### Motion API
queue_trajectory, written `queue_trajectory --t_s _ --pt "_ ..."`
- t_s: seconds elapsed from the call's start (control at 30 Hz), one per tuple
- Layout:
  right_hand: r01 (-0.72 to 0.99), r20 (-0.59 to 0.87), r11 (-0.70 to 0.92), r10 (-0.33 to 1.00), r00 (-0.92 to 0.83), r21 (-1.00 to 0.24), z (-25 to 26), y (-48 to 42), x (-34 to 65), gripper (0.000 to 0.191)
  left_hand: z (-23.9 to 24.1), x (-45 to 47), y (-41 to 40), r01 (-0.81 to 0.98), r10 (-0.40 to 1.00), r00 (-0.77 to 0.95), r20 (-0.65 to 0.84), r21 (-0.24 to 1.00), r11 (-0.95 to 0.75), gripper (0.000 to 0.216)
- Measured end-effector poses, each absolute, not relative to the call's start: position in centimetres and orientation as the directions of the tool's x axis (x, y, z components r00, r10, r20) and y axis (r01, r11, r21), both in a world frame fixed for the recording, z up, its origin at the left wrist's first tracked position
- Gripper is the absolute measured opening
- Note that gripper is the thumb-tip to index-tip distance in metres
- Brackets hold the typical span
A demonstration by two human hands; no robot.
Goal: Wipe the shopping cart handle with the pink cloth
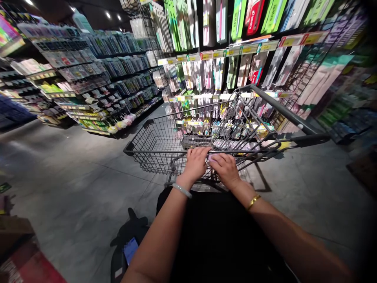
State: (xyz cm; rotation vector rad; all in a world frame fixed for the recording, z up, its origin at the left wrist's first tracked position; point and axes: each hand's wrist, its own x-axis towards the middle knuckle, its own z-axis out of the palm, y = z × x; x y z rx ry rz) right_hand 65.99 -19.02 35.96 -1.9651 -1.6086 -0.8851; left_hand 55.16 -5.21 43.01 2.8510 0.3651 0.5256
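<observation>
A dark wire shopping cart point(156, 151) stands sideways in front of me, its handle off to the right. My left hand point(196, 162), with a pale bangle at the wrist, has its fingers curled over the cart's near top rim. Close beside it, my right hand point(226, 168) is closed at the same rim, a gold bracelet on that wrist. A small pale purple thing point(212, 157) shows under the right fingers; its kind is mostly hidden. The part of the basket in view shows bare wire mesh.
Beyond the cart rises a display rack point(232, 51) of packaged goods with price tags. More stocked shelves point(118, 63) stand at the left. A cardboard box point(16, 232) sits at lower left, and a lit phone screen point(130, 250) shows beside my left arm.
</observation>
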Motion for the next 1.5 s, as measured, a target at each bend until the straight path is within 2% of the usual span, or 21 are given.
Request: queue_trajectory --t_s 0.17,0.23,0.33,0.4,0.57,0.63,0.77,0.8,0.9,0.97,1.13,1.2,1.23,1.33,1.37,1.43,1.5 --pt "0.979 0.613 -0.061 0.787 -0.073 0.194 34.7 -19.5 67.0 0.017 43.3 54.8 -4.8 0.152 0.235 0.920 0.314 0.269 -0.951 0.070" --pt "0.980 0.639 -0.100 0.769 -0.033 0.172 35.3 -20.9 67.4 0.019 43.5 54.6 -4.8 0.146 0.231 0.922 0.311 0.272 -0.951 0.074" --pt "0.961 0.751 -0.272 0.645 0.142 0.052 36.3 -23.5 68.0 0.021 43.6 54.5 -5.0 0.165 0.244 0.924 0.295 0.271 -0.948 0.078" --pt "0.939 0.777 -0.345 0.591 0.219 -0.003 36.2 -25.0 68.4 0.020 43.5 54.6 -5.2 0.182 0.257 0.923 0.288 0.262 -0.948 0.079" --pt "0.975 0.664 -0.215 0.738 0.120 0.062 35.4 -27.1 69.1 0.023 43.3 54.8 -5.2 0.184 0.257 0.918 0.302 0.249 -0.951 0.079" --pt "0.961 0.709 -0.276 0.679 0.189 0.008 36.4 -27.8 69.5 0.022 43.2 54.7 -5.1 0.177 0.248 0.920 0.304 0.244 -0.953 0.079" --pt "0.877 0.824 -0.462 0.441 0.356 -0.132 38.5 -28.7 69.9 0.018 43.0 54.7 -5.1 0.172 0.243 0.912 0.331 0.230 -0.958 0.079" --pt "0.872 0.821 -0.468 0.437 0.368 -0.142 38.7 -28.9 69.8 0.017 43.0 54.7 -5.1 0.175 0.246 0.908 0.340 0.227 -0.958 0.079" --pt "0.911 0.773 -0.391 0.535 0.341 -0.131 39.0 -29.3 69.3 0.018 42.9 54.7 -5.1 0.183 0.253 0.900 0.355 0.221 -0.958 0.080" --pt "0.915 0.778 -0.374 0.526 0.342 -0.149 39.7 -30.0 69.3 0.020 43.0 54.7 -5.1 0.178 0.246 0.904 0.349 0.215 -0.960 0.080" --pt "0.797 0.894 -0.535 0.154 0.420 -0.282 43.9 -31.8 70.9 0.014 42.9 54.6 -4.8 0.185 0.242 0.905 0.349 0.189 -0.964 0.076" --pt "0.776 0.907 -0.558 0.094 0.412 -0.294 44.8 -31.7 71.2 0.015 42.8 54.7 -4.7 0.188 0.244 0.900 0.361 0.185 -0.965 0.072" --pt "0.794 0.909 -0.549 0.137 0.394 -0.261 45.0 -31.6 71.2 0.017 42.7 54.7 -4.6 0.185 0.242 0.898 0.367 0.184 -0.965 0.069" --pt "0.893 0.857 -0.444 0.429 0.285 -0.075 45.5 -31.3 70.9 0.025 42.2 54.8 -4.1 0.177 0.236 0.891 0.389 0.181 -0.967 0.061" --pt "0.906 0.836 -0.421 0.480 0.264 -0.044 45.8 -31.4 70.9 0.025 42.1 54.8 -3.9 0.179 0.237 0.886 0.399 0.178 -0.968 0.059" --pt "0.876 0.845 -0.475 0.436 0.310 -0.076 46.7 -32.1 71.2 0.024 41.8 54.8 -3.7 0.181 0.236 0.879 0.414 0.169 -0.969 0.058" --pt "0.792 0.862 -0.585 0.298 0.410 -0.175 47.8 -33.1 71.8 0.023 41.6 54.8 -3.6 0.183 0.235 0.875 0.424 0.160 -0.970 0.058"
